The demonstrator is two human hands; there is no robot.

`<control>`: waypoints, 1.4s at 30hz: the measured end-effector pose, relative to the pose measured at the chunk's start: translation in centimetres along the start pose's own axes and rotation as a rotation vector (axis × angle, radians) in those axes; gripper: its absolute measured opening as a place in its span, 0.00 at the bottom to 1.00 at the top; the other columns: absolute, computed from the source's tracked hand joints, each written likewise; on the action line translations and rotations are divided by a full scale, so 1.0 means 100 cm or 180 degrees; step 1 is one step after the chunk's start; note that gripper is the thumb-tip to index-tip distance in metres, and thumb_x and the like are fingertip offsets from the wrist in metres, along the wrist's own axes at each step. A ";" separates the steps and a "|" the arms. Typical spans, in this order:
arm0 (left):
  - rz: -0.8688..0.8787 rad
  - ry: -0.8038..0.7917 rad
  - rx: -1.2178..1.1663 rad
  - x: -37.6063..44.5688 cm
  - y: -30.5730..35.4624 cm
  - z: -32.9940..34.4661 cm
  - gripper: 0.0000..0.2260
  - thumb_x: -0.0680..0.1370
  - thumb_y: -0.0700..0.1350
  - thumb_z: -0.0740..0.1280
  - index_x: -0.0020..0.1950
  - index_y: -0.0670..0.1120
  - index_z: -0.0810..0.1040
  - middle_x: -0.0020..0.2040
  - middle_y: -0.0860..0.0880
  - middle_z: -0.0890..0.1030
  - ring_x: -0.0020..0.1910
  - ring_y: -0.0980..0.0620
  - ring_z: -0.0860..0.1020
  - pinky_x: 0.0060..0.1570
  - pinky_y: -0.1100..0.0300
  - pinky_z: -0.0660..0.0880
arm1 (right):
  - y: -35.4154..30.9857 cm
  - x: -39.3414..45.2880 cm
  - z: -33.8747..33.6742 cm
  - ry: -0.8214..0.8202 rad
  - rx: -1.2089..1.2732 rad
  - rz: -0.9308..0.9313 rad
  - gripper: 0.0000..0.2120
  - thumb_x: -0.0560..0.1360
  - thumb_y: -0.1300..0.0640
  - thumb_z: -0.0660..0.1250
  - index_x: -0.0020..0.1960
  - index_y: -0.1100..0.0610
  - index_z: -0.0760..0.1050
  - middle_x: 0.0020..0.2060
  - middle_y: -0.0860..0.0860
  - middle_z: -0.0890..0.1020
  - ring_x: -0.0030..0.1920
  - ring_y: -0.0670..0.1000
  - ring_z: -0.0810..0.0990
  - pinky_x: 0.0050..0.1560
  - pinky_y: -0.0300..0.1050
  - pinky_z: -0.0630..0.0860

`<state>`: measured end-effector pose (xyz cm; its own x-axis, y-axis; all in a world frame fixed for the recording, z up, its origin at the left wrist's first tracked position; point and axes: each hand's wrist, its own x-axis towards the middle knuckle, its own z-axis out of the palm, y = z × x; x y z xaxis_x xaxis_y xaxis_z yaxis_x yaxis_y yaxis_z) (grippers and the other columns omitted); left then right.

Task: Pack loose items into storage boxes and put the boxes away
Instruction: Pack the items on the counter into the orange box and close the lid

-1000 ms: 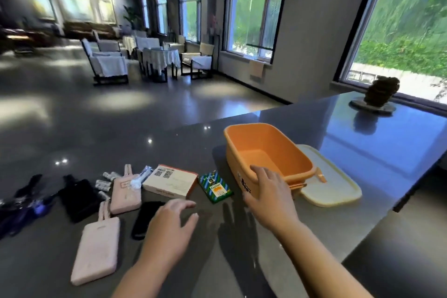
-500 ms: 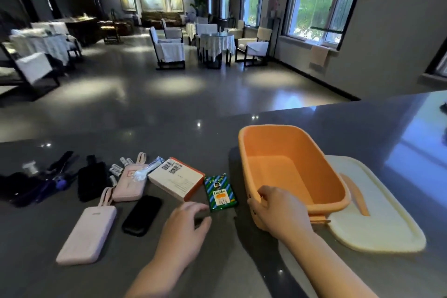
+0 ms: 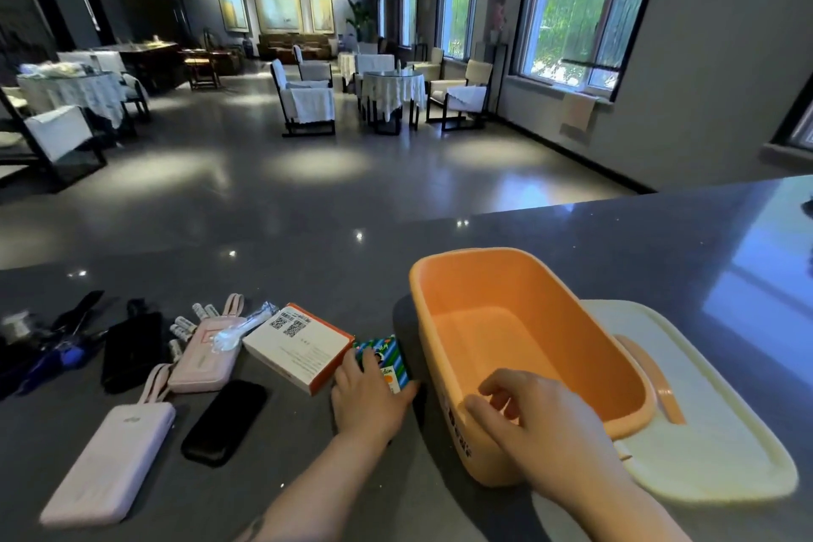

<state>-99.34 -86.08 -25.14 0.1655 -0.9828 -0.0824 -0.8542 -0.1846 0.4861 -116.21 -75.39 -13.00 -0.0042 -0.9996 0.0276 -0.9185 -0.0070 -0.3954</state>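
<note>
An empty orange storage box (image 3: pixel 528 321) stands on the dark grey counter (image 3: pixel 308 277), partly on its cream lid (image 3: pixel 704 431). My right hand (image 3: pixel 541 422) grips the box's near rim, fingers curled over the edge. My left hand (image 3: pixel 369 396) lies on a small green striped packet (image 3: pixel 382 354) just left of the box, its fingers closing round the packet. Left of that lie a white and orange carton (image 3: pixel 299 345), a black phone (image 3: pixel 224 422), two pink power banks (image 3: pixel 110 462) (image 3: pixel 206 352) and a wrapped plastic spoon (image 3: pixel 237 330).
Several small batteries (image 3: pixel 184 328), a black pouch (image 3: pixel 130 348) and dark tools (image 3: pixel 44 348) lie at the counter's left end. The counter's far edge drops to a polished floor with covered tables and chairs (image 3: pixel 387 88).
My left hand has moved forward and right from the bare counter onto the green packet. My right hand's fingers have hooked over the box rim. The camera has turned left.
</note>
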 end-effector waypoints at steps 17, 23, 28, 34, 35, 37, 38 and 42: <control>-0.0136 0.0330 0.0042 -0.082 -0.119 -0.055 0.30 0.72 0.65 0.56 0.73 0.59 0.56 0.73 0.55 0.57 0.70 0.53 0.58 0.65 0.58 0.59 | -0.110 0.030 0.139 -0.0227 0.0688 -0.0966 0.19 0.76 0.49 0.63 0.67 0.46 0.69 0.64 0.43 0.72 0.65 0.46 0.68 0.64 0.39 0.67; -0.0267 0.0856 0.0038 -0.047 -0.168 -0.089 0.25 0.77 0.57 0.62 0.73 0.54 0.62 0.74 0.51 0.62 0.73 0.49 0.59 0.69 0.53 0.60 | -0.119 0.031 0.179 -0.0124 0.0315 -0.0455 0.31 0.72 0.33 0.61 0.71 0.43 0.63 0.72 0.45 0.61 0.74 0.49 0.56 0.73 0.47 0.56; -0.0117 0.0573 0.0215 -0.028 -0.177 -0.084 0.29 0.74 0.61 0.65 0.72 0.54 0.64 0.70 0.50 0.68 0.69 0.48 0.64 0.65 0.54 0.64 | -0.118 0.034 0.184 0.0025 0.0254 -0.0346 0.33 0.67 0.28 0.63 0.66 0.43 0.69 0.72 0.45 0.63 0.73 0.49 0.58 0.71 0.48 0.59; -0.0321 0.0841 0.0334 -0.021 -0.168 -0.079 0.34 0.66 0.66 0.69 0.66 0.51 0.68 0.61 0.47 0.74 0.62 0.46 0.70 0.59 0.54 0.68 | -0.115 0.040 0.172 0.0234 0.0335 0.0214 0.38 0.60 0.25 0.65 0.62 0.47 0.68 0.66 0.46 0.67 0.68 0.49 0.63 0.65 0.47 0.65; -0.0348 0.0811 0.0351 -0.019 -0.166 -0.079 0.35 0.66 0.67 0.69 0.67 0.51 0.67 0.62 0.47 0.73 0.62 0.45 0.70 0.60 0.54 0.68 | -0.118 0.042 0.171 0.0228 0.0372 0.0345 0.41 0.59 0.25 0.66 0.64 0.48 0.65 0.65 0.46 0.67 0.67 0.49 0.64 0.64 0.47 0.66; -0.0348 0.0704 0.0306 -0.015 -0.164 -0.079 0.35 0.67 0.65 0.69 0.68 0.50 0.65 0.63 0.46 0.72 0.63 0.45 0.69 0.60 0.54 0.67 | -0.122 0.045 0.170 0.0096 0.0469 0.0574 0.48 0.59 0.26 0.69 0.69 0.50 0.60 0.65 0.48 0.67 0.67 0.50 0.64 0.64 0.48 0.66; -0.0338 0.0639 0.0283 -0.013 -0.164 -0.079 0.34 0.68 0.63 0.69 0.69 0.51 0.65 0.63 0.46 0.71 0.63 0.45 0.68 0.60 0.54 0.67 | -0.123 0.047 0.170 -0.0009 0.0519 0.0671 0.49 0.59 0.28 0.70 0.71 0.51 0.58 0.66 0.48 0.66 0.68 0.51 0.64 0.65 0.48 0.67; -0.0266 0.0525 0.0073 -0.014 -0.166 -0.080 0.30 0.69 0.60 0.70 0.68 0.50 0.67 0.61 0.45 0.73 0.61 0.44 0.69 0.59 0.53 0.68 | -0.120 0.048 0.165 -0.0246 0.0578 0.0812 0.52 0.61 0.40 0.77 0.74 0.52 0.51 0.71 0.51 0.61 0.71 0.53 0.61 0.68 0.48 0.66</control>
<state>-81.42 -81.53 -26.14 0.3134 -0.9493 0.0230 -0.8448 -0.2677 0.4634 -98.71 -80.54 -23.31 -0.1888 -0.9688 -0.1606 -0.8060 0.2462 -0.5383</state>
